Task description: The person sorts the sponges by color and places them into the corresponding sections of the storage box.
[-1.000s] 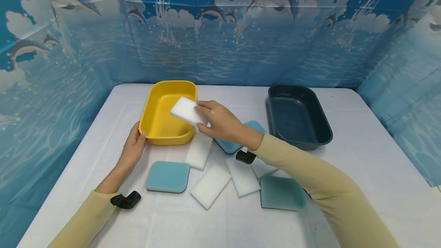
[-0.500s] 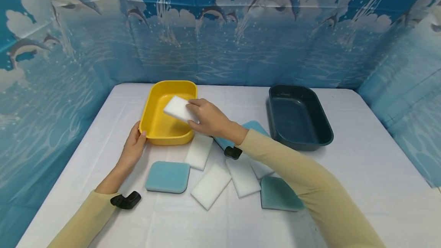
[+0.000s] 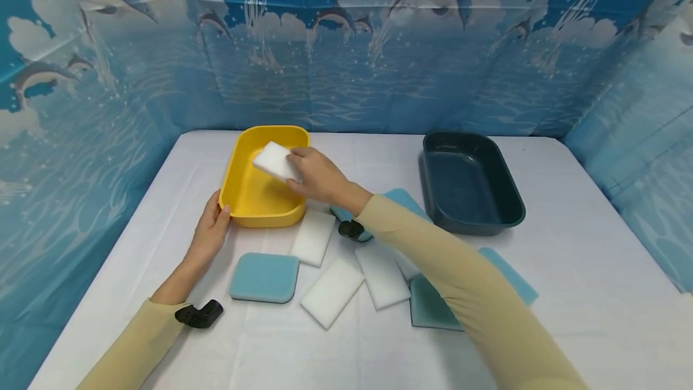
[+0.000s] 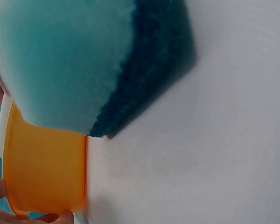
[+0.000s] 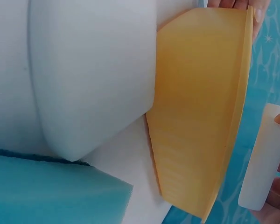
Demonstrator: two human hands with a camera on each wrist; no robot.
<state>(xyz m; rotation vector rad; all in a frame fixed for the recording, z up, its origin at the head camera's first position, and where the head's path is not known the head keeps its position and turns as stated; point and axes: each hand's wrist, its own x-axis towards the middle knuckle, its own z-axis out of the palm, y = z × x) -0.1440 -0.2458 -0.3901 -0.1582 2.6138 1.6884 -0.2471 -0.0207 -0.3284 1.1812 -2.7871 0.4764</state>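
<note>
In the head view a yellow plastic basin [image 3: 261,200] stands at the back left of the table. My left hand [image 3: 210,227] grips its near left corner, thumb over the rim. Above the basin's inside, my right hand [image 3: 318,176] pinches a white sponge [image 3: 272,160] by one end. The right wrist view shows that white sponge [image 5: 261,163] held between thumb and fingers, higher than the rim of the yellow basin [image 5: 196,102]. Close before the left wrist camera lies a blue sponge [image 4: 60,60] with a dark scouring layer, partly covering the basin.
A dark blue basin [image 3: 471,185] stands at the back right. Several white sponges [image 3: 332,294] and blue-green sponges [image 3: 264,277] lie about the table's middle. The right forearm covers parts of a teal sponge [image 3: 433,309] and a blue one [image 3: 509,275].
My right hand has carried the white sponge left and slightly away, farther over the yellow basin. A blue sponge right of the forearm has come into sight. The left hand keeps its place.
</note>
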